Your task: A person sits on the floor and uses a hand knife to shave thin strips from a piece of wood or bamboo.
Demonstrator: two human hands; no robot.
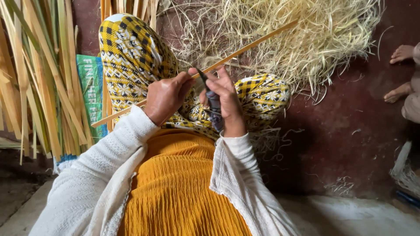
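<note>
Long pale bamboo strip (245,47) — slanting across lap, dark knife (213,101) against it

We see a heap of pale shavings (302,35) far right on the dark red floor (341,144). Long cane strips (39,83) stand at left beside a green sack (91,91). Another person's bare feet (400,72) show far right.

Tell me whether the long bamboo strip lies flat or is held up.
Held up, slanted: the bamboo strip runs through the left hand, against the right hand's knife.
</note>
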